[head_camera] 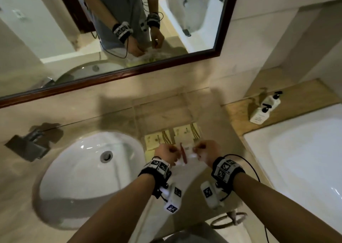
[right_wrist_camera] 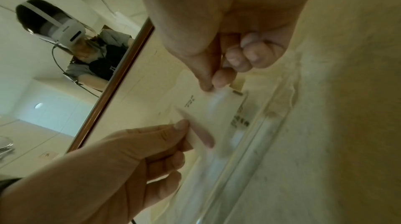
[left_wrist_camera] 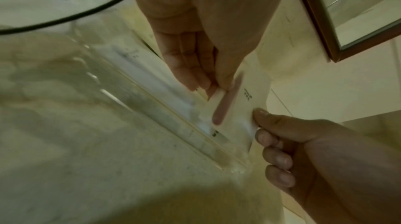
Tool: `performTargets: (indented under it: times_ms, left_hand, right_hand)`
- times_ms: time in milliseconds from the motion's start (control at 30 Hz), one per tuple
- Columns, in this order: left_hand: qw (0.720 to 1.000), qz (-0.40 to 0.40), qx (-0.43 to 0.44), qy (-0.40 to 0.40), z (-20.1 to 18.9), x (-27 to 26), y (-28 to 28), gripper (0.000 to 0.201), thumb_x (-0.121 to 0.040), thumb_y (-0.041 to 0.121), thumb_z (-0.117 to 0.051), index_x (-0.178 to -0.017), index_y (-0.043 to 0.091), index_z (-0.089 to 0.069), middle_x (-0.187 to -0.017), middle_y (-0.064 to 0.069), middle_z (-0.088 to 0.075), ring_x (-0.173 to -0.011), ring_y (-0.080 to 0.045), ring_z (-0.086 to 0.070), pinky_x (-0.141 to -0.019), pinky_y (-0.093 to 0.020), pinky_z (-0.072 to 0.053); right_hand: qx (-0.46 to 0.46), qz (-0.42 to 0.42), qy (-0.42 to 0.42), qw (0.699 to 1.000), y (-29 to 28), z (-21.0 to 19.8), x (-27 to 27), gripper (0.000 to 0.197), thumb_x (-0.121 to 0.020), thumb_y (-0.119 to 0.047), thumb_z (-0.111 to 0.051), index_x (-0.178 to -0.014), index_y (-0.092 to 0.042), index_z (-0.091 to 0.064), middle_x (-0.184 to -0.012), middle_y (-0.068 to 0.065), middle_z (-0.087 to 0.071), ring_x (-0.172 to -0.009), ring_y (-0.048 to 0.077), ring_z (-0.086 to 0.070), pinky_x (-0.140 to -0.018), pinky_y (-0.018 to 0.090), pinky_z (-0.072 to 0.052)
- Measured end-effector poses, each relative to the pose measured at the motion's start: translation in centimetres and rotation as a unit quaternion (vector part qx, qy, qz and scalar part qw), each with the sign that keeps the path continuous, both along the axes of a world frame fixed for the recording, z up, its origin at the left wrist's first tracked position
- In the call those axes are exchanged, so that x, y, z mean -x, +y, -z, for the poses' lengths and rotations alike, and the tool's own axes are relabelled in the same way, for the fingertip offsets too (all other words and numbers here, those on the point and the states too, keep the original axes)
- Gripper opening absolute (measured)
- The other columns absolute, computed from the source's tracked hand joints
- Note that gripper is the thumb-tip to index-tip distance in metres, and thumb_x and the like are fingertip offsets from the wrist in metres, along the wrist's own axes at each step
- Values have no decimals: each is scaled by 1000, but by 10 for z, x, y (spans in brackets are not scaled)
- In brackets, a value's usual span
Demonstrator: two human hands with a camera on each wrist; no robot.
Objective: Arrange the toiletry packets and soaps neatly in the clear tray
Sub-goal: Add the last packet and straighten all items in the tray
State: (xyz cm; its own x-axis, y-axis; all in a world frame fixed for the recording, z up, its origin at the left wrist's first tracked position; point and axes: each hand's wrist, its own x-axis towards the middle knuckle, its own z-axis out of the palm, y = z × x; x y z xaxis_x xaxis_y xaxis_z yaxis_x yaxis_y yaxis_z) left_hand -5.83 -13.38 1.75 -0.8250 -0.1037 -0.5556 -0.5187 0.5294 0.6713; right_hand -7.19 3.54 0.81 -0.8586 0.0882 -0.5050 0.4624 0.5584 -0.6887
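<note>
A clear tray (head_camera: 161, 111) lies on the beige counter right of the sink. Its near compartments hold cream packets with yellow lines (head_camera: 159, 141). Both hands hold one white packet with a reddish strip (head_camera: 185, 154) just above the tray's near edge. My left hand (head_camera: 165, 154) pinches its left end, and my right hand (head_camera: 207, 153) pinches its right end. The left wrist view shows the same packet (left_wrist_camera: 245, 100) between the left hand (left_wrist_camera: 208, 80) and the right hand's thumb (left_wrist_camera: 262, 116). In the right wrist view the packet (right_wrist_camera: 208, 107) is pinched by the right hand (right_wrist_camera: 217, 81).
A white sink (head_camera: 88, 170) with a drain is at the left, and a faucet (head_camera: 29, 142) stands behind it. White pump bottles (head_camera: 264, 107) stand on a wooden ledge at the right, above a bathtub (head_camera: 303, 153). A framed mirror (head_camera: 111, 39) runs along the wall.
</note>
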Motion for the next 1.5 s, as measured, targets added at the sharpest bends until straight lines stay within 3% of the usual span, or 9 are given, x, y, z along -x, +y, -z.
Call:
performTargets:
  times_ms: [133, 233, 300, 667, 800, 933, 1100, 1333, 1500]
  left_hand:
    - [999, 25, 21, -18, 7, 17, 22, 17, -83, 19, -64, -72, 10, -75, -75, -11, -75, -72, -26, -72, -64, -41, -62]
    - [995, 72, 69, -18, 11, 29, 33, 23, -82, 22, -62, -71, 6, -73, -70, -12, -71, -67, -27, -68, -61, -35, -60]
    - [991, 88, 96, -13, 11, 35, 38, 24, -84, 24, -61, -65, 11, -68, -61, -6, -62, -60, -22, -59, -56, -27, -48]
    - [978, 122, 169, 4, 23, 38, 48, 17, -88, 31, -60, -76, 21, -67, -72, 1, -65, -70, -18, -62, -60, -26, -45]
    - [980, 99, 163, 58, 25, 32, 50, 13, -87, 32, -61, -92, 22, -54, -81, 4, -63, -76, -17, -61, -68, -31, -51]
    - [980, 146, 116, 70, 23, 24, 48, 11, -87, 24, -63, -90, 24, -53, -75, 11, -61, -71, -10, -58, -67, -25, -49]
    - [968, 199, 140, 56, 32, 26, 51, 14, -81, 34, -69, -83, 30, -57, -81, 12, -56, -77, -13, -55, -70, -26, -45]
    - [951, 234, 186, 80, 38, 28, 57, 26, -86, 32, -63, -107, 18, -57, -101, -2, -64, -93, -23, -61, -81, -34, -51]
    - [956, 232, 161, 76, 40, 27, 52, 21, -85, 32, -65, -100, 19, -62, -99, -2, -66, -90, -22, -61, -83, -34, -51]
  right_hand:
    - [-46, -5, 0, 999, 17, 2, 17, 30, -84, -16, -67, -54, -16, -63, -55, 2, -65, -49, 12, -61, -45, 14, -48]
    - [-100, -30, -1, 995, 23, 5, 25, 19, -81, -22, -65, -68, -9, -69, -70, 9, -71, -67, 24, -69, -65, 33, -60]
    - [-112, -42, 9, 993, 26, 12, 32, 16, -80, -23, -67, -75, -8, -69, -79, 12, -72, -72, 26, -70, -70, 38, -60]
    - [-211, -129, 6, 969, 27, 18, 46, 15, -84, -22, -62, -94, -13, -69, -96, 7, -71, -89, 26, -66, -72, 29, -53]
    - [-199, -122, 28, 972, 30, 18, 44, 12, -84, -25, -66, -91, -16, -64, -92, 5, -69, -83, 25, -65, -69, 30, -53]
    - [-120, -136, 39, 983, 29, 16, 41, 12, -81, -21, -72, -80, -19, -60, -83, -1, -65, -76, 16, -64, -68, 28, -57]
    - [-117, -194, 21, 974, 22, 21, 39, 10, -80, -20, -70, -77, -19, -61, -82, 1, -66, -77, 19, -64, -68, 32, -57]
    - [-186, -250, 20, 950, 17, 20, 40, 6, -86, -22, -60, -90, -17, -60, -94, 6, -68, -84, 24, -62, -71, 29, -52]
    - [-189, -271, 16, 944, 19, 17, 39, 8, -83, -31, -59, -87, -25, -55, -93, 3, -68, -81, 23, -61, -72, 31, -52]
